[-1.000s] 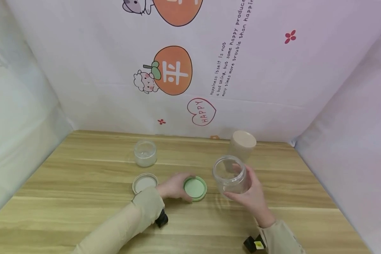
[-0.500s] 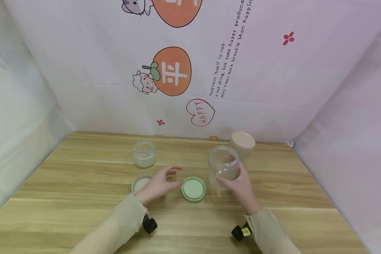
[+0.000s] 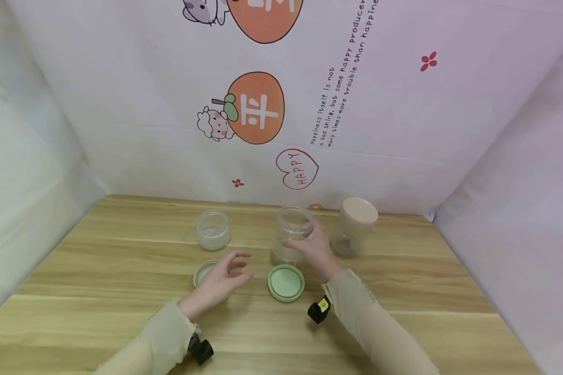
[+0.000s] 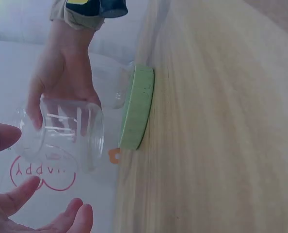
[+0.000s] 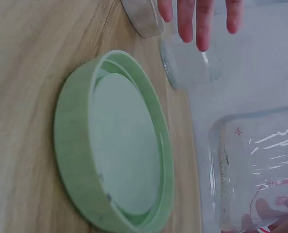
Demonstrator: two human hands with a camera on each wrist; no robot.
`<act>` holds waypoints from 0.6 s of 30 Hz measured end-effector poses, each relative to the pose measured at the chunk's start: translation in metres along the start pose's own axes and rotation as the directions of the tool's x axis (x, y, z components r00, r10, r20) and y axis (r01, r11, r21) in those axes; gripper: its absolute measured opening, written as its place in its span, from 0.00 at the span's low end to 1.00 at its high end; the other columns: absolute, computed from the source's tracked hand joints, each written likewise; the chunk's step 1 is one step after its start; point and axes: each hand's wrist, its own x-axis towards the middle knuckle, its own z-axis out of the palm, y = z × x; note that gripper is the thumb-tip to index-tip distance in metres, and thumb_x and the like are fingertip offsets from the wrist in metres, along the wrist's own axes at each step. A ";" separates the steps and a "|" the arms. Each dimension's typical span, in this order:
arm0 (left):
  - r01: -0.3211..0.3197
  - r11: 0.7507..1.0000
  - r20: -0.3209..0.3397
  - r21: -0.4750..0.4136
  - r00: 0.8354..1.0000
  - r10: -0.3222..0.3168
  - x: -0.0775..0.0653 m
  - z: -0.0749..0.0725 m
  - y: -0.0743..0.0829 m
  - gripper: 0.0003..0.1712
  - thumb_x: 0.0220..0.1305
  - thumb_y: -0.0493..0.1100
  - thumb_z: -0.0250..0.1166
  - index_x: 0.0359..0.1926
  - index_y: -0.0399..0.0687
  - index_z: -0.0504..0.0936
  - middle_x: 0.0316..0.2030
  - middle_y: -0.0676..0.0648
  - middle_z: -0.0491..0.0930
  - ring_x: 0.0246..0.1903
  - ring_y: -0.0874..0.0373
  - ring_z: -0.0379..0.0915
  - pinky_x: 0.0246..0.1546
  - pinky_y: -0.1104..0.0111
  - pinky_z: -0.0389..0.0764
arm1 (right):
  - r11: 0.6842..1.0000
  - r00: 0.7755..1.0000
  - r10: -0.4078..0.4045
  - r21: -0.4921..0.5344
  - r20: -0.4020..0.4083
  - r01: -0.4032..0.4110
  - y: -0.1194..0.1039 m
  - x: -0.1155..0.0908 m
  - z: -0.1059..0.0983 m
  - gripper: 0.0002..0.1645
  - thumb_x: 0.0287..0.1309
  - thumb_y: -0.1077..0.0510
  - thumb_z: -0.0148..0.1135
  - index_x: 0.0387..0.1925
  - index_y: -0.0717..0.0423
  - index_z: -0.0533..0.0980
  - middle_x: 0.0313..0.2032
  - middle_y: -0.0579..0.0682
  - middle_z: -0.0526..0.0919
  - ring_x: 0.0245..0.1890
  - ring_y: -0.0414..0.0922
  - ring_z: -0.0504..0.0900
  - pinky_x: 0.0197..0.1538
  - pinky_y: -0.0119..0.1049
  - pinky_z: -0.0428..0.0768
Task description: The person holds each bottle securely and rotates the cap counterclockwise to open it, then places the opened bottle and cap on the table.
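Head view: right hand [image 3: 315, 249] grips the open jar [image 3: 293, 233] just behind the green lid [image 3: 286, 282]; left hand [image 3: 219, 280] hovers spread left of lid. Likely step: positioning the jar. Next: fitting the lid requires picking it up.

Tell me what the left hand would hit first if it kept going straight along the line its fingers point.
The left hand points up and to the right, toward the clear jar held in the right hand. That jar would probably be met first, though depth is hard to judge; the green lid lies just beside that line.
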 end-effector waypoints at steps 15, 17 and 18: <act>0.004 1.000 -0.028 0.016 1.000 -0.003 -0.007 -0.004 -0.006 0.24 0.63 0.38 0.61 0.58 0.36 0.69 0.60 0.37 0.69 0.58 0.40 0.69 0.57 0.53 0.73 | 0.998 0.999 -0.023 -0.054 0.032 0.025 0.007 0.027 0.024 0.54 0.31 0.65 0.76 0.65 0.61 0.62 0.58 0.64 0.73 0.57 0.57 0.73 0.63 0.51 0.68; 0.002 1.000 -0.029 0.015 1.000 -0.001 -0.007 -0.006 -0.005 0.23 0.63 0.38 0.61 0.58 0.36 0.69 0.60 0.36 0.69 0.58 0.39 0.69 0.55 0.53 0.75 | 0.997 0.999 -0.023 -0.067 0.041 0.025 0.006 0.030 0.024 0.53 0.32 0.66 0.76 0.65 0.60 0.63 0.58 0.63 0.73 0.57 0.56 0.73 0.63 0.50 0.68; 0.002 1.000 -0.029 0.013 1.000 -0.002 -0.008 -0.006 -0.004 0.23 0.63 0.38 0.61 0.58 0.36 0.69 0.60 0.35 0.69 0.57 0.39 0.69 0.54 0.53 0.75 | 0.997 0.999 -0.022 -0.073 0.044 0.025 0.006 0.032 0.025 0.53 0.32 0.66 0.76 0.65 0.61 0.63 0.58 0.63 0.73 0.57 0.56 0.73 0.63 0.50 0.68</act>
